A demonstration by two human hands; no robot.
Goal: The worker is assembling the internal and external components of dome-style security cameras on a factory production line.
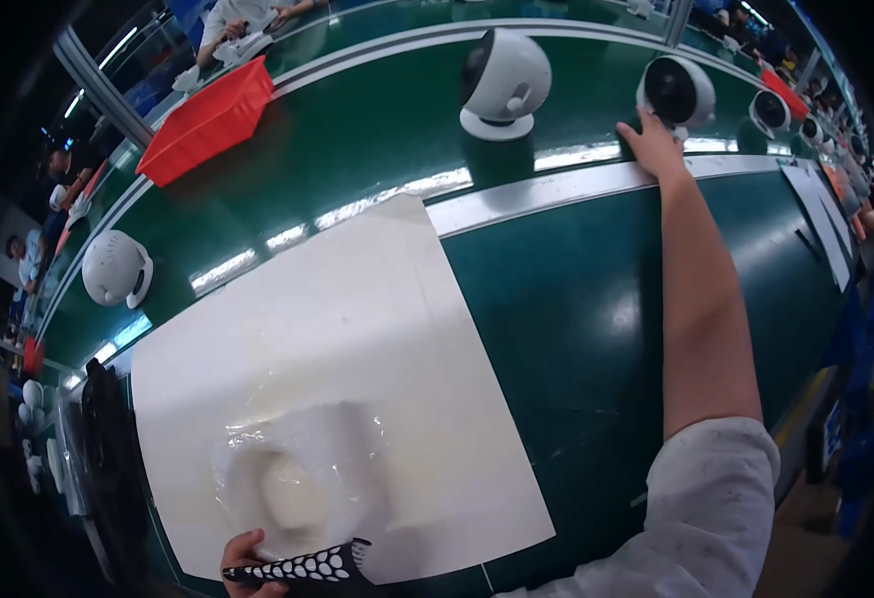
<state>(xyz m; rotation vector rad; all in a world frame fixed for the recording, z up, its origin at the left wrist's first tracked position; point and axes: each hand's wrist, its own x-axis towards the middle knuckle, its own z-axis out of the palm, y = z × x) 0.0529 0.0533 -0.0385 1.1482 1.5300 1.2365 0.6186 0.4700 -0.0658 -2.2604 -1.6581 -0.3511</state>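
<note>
At the near edge of the desk (596,329), the left hand (249,564) pinches a black dotted piece (307,570) beside a clear plastic bag (302,478) lying on a white sheet (357,329). Farther off, the right hand (651,148), fingers spread, rests against a round white fan (678,93) on the green conveyor (357,140): apparently the fetching step, which calls for a firm grip before drawing the fan nearer.

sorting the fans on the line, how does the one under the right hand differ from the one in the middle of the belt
The fan at the right hand shows its dark round front to the camera; the middle fan is turned sideways, showing mostly its white shell. The right hand touches the first; the middle fan stands untouched. Both are white, round and upright on the green belt.
</note>
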